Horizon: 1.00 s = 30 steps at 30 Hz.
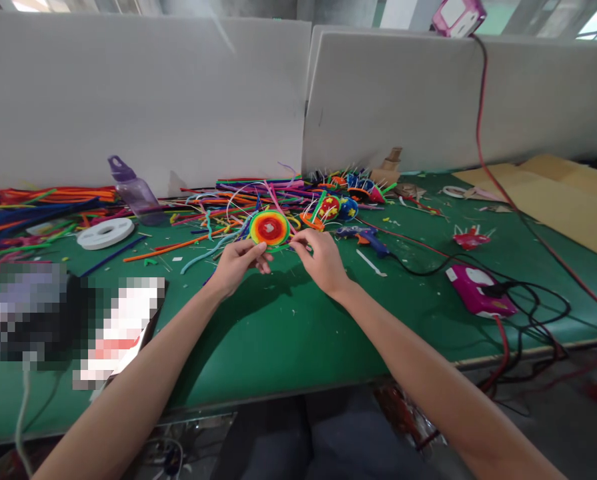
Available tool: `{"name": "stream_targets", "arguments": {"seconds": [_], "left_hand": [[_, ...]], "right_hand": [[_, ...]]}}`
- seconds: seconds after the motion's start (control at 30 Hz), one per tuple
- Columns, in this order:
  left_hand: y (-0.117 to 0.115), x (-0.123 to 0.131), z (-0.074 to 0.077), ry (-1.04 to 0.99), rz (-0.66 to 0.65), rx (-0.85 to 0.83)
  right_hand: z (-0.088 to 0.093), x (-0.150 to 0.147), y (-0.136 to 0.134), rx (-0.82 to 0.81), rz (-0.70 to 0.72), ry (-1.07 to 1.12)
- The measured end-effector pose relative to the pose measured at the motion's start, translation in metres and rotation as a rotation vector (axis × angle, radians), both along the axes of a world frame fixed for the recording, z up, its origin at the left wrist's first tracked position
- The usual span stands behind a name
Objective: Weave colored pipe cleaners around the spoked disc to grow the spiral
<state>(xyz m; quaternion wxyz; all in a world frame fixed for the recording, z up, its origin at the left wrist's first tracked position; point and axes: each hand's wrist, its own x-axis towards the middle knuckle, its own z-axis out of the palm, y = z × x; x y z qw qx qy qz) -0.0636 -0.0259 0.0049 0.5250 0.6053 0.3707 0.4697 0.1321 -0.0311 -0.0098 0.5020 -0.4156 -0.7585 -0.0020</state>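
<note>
Left hand (239,265) holding rainbow disc (269,240) at seven-o'clock rim, right hand (322,259) at disc's four o'clock, grip indeterminable, white spool (105,234) at disc's nine o'clock.

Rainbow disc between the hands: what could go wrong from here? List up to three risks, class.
1. The left hand holds the disc by its near edge; a slip could bend or drop it.
2. The glue gun lies close to the right hand; if hot, it might burn.
3. The gun's black cord trails over the table; a snag might drag the gun.
</note>
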Motion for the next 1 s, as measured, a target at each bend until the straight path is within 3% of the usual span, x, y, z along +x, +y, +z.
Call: {"name": "stream_targets", "arguments": {"seconds": [0.23,0.47,0.7,0.8,1.0], "left_hand": [[0.002,-0.001,-0.003,0.020,-0.001,0.014],[0.000,0.000,-0.002,0.024,-0.020,-0.004],[0.002,-0.002,-0.003,0.028,-0.012,0.027],[0.004,-0.003,-0.005,0.049,-0.013,0.040],[0.002,-0.001,-0.004,0.088,-0.040,0.003]], "right_hand": [[0.003,0.000,0.000,-0.178,0.124,0.283],[0.007,0.002,0.006,-0.544,0.327,0.631],[0.008,0.011,0.011,-0.718,0.408,0.723],[0.007,0.010,0.009,-0.647,0.359,0.646],[0.004,0.001,-0.004,-0.135,0.079,0.242]]}}
